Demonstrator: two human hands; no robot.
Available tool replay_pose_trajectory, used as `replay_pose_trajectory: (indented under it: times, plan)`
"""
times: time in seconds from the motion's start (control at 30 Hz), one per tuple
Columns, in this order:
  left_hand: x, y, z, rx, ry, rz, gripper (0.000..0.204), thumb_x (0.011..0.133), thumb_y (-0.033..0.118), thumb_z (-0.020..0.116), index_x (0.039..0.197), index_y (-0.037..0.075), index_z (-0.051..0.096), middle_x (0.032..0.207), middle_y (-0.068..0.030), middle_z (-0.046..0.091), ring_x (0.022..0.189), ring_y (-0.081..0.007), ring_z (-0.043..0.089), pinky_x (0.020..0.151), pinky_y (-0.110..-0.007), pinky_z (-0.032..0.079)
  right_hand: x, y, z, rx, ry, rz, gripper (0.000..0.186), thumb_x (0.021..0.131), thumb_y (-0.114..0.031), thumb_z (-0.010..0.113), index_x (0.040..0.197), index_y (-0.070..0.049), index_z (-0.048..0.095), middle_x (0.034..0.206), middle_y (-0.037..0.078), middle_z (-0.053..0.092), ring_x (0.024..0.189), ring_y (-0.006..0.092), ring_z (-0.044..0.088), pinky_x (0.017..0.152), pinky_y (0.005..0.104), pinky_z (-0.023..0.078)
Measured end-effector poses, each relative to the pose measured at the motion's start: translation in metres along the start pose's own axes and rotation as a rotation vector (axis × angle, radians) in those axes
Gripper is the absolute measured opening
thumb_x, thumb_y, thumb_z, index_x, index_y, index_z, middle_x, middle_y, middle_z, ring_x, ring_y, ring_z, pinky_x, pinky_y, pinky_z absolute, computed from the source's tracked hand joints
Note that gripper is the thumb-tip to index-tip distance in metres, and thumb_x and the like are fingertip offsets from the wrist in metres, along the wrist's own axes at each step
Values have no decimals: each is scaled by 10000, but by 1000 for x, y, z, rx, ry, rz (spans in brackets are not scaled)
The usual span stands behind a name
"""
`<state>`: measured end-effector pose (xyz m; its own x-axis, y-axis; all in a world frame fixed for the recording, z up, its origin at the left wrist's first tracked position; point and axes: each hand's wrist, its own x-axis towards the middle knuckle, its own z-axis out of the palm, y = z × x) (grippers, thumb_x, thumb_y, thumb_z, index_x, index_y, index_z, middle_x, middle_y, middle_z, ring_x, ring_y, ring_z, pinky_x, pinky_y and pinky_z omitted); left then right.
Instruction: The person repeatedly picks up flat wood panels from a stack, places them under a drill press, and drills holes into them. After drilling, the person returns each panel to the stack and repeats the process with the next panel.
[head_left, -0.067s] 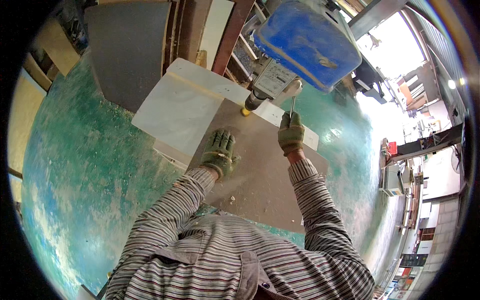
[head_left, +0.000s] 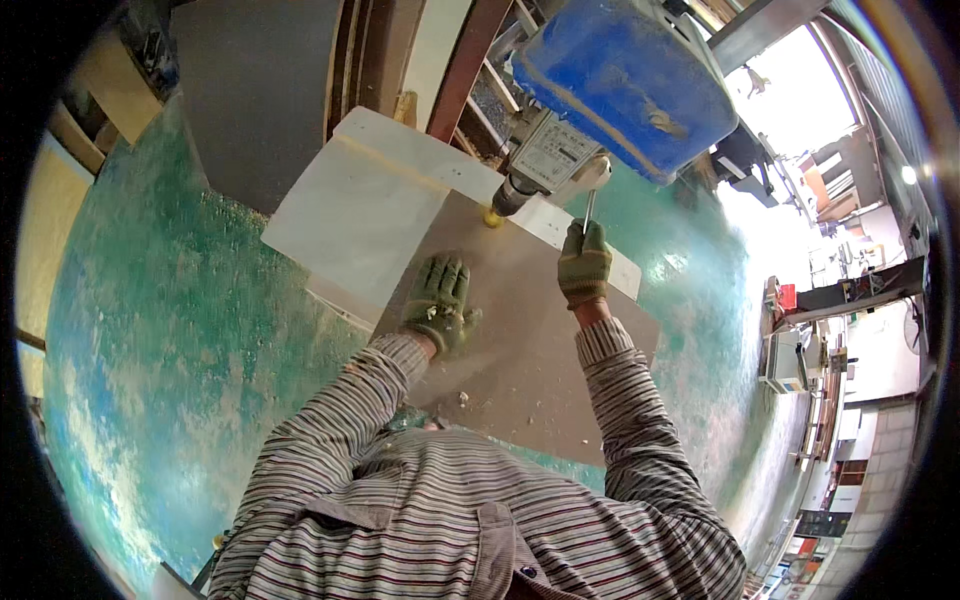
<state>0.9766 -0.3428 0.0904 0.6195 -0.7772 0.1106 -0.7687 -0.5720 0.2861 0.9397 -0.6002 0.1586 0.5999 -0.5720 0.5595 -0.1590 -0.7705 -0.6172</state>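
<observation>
My left hand [head_left: 436,300], in a green glove, lies open on a brown panel [head_left: 515,360], fingers stretched forward. The panel overlaps a pale grey board [head_left: 350,220]. My right hand [head_left: 584,265], also gloved, is closed on a slim metal lever [head_left: 592,203] of a drill press [head_left: 550,150], to the right of the chuck [head_left: 512,195]. Below the chuck a yellow bit or fitting [head_left: 492,218] is at the panel's far edge; whether it touches the surface I cannot tell. Pale chips lie on the panel.
A dusty blue housing [head_left: 620,95] tops the machine. A large dark board [head_left: 250,100] and upright wooden sheets [head_left: 420,60] stand at the back left. Green floor [head_left: 160,350] surrounds the work surface. Shelving and beams [head_left: 850,290] line the bright right side.
</observation>
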Motion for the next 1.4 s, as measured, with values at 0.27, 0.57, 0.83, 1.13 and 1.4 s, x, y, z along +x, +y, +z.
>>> replay_pose_trajectory:
  times: [0.27,0.57,0.83,1.13,1.4]
  plan:
    - [2,3,-5,24,-64,-7,786,971,495,477,1519,-43,309,1607,-219,259,1507,-384,184,1245,-497,100,2,39,27,-122,-20,30,143,991,-199,563,1021,-59,552,805,210,650,705,426,636,593,482,477]
    - [1,4,-1,40,-79,-10,797,966,496,486,1523,-41,294,1611,-231,236,1512,-390,159,1245,-511,75,32,-43,-67,-278,-265,38,186,940,-194,598,1083,-84,645,904,236,685,812,446,666,707,499,537]
    - [5,4,9,133,-74,2,824,956,505,510,1535,-29,269,1618,-225,220,1514,-386,154,1244,-510,86,22,-49,-194,-220,97,-146,415,931,-168,655,1324,-58,579,1159,214,679,986,353,698,821,417,569]
    - [2,-1,16,64,-61,32,789,951,486,519,1510,-36,326,1591,-241,276,1502,-385,195,1240,-510,117,-329,168,-339,-546,-564,973,884,888,-532,673,1461,74,382,1502,267,422,1358,420,436,1078,470,409]
    - [-1,-6,6,77,4,50,711,943,426,553,1482,-9,391,1558,-226,343,1478,-386,250,1226,-529,156,-407,211,-317,196,-433,921,470,688,-91,788,1099,-70,561,785,82,648,648,265,654,519,406,513]
